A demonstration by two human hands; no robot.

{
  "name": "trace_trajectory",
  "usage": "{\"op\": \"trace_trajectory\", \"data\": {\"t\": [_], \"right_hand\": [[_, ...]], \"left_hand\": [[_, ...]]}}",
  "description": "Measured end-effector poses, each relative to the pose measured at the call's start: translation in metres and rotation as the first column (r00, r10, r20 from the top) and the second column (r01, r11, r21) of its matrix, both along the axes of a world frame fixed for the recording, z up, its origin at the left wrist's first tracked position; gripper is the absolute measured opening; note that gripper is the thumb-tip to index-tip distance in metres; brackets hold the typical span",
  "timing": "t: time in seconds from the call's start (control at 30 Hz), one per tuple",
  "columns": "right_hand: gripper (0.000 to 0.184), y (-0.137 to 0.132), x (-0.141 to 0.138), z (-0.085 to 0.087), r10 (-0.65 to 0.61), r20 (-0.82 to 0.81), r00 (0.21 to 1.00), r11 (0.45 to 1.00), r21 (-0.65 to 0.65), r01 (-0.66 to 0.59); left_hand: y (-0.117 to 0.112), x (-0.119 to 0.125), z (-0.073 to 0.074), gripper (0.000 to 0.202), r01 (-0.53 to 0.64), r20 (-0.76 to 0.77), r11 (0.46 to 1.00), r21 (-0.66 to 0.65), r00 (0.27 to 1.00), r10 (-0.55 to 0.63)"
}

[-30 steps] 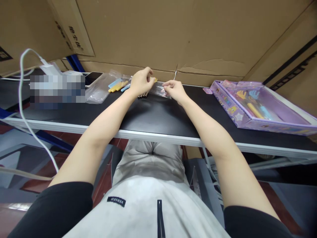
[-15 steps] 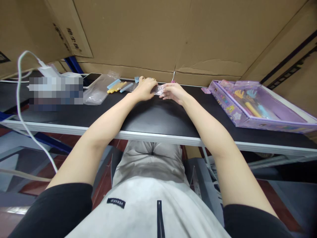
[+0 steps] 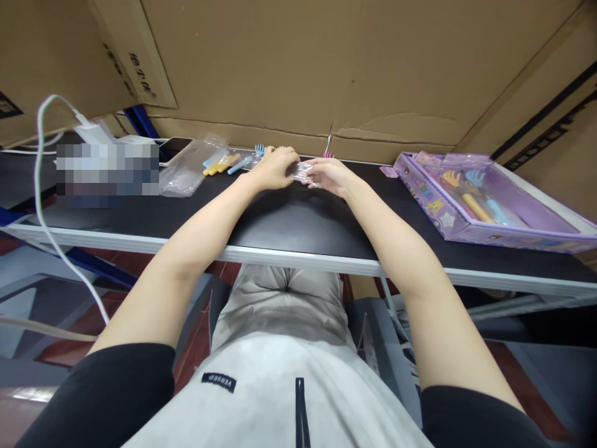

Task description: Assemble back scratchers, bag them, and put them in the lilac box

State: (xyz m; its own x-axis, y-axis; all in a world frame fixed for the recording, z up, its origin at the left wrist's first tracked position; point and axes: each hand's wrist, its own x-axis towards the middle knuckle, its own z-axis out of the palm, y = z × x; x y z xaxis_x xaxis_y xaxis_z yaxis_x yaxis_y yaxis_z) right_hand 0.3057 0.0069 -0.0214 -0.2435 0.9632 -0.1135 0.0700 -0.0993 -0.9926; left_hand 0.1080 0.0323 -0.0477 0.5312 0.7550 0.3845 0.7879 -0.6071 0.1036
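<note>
My left hand (image 3: 277, 169) and my right hand (image 3: 333, 175) meet over the back half of the black table, their fingers closed on a clear plastic bag (image 3: 302, 171) stretched between them. What the bag contains, if anything, is too small to make out. Left of my left hand lie several yellow sticks (image 3: 221, 165) and a light blue stick (image 3: 240, 165), shaped like handles. A small blue rake head (image 3: 259, 150) shows just behind that hand, and a pink one (image 3: 328, 154) behind the right hand.
Flat clear bags (image 3: 180, 174) lie left of the sticks, near a phone (image 3: 175, 149). A white cable (image 3: 40, 162) hangs over the table's left part. On the right stands an open purple box (image 3: 459, 230) with bagged yellow and blue rakes. Cardboard (image 3: 298, 68) walls the back.
Both hands stay in nearly the same place, still on the clear bag. My right fingers have shifted slightly, and the view has moved a little.
</note>
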Motion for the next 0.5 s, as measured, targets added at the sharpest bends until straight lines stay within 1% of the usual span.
{"op": "trace_trajectory", "data": {"t": [0.2, 0.3, 0.5], "right_hand": [[0.028, 0.0001, 0.0023, 0.0016, 0.017, 0.003, 1.000, 1.000, -0.019, -0.017], [0.025, -0.0001, 0.0006, 0.0003, 0.000, 0.015, 1.000, 1.000, -0.024, 0.000], [0.020, -0.0033, -0.0014, 0.0000, 0.012, 0.035, 0.999, 1.000, -0.017, -0.011]], "left_hand": [[0.0006, -0.0029, 0.0015, 0.051, 0.003, -0.015, 1.000, -0.002, 1.000, -0.003], [0.0006, -0.0027, 0.0015, 0.051, 0.003, -0.020, 1.000, 0.001, 1.000, -0.003], [0.0054, -0.0030, -0.0009, 0.053, 0.053, -0.014, 0.998, 0.015, 0.999, -0.053]]}}
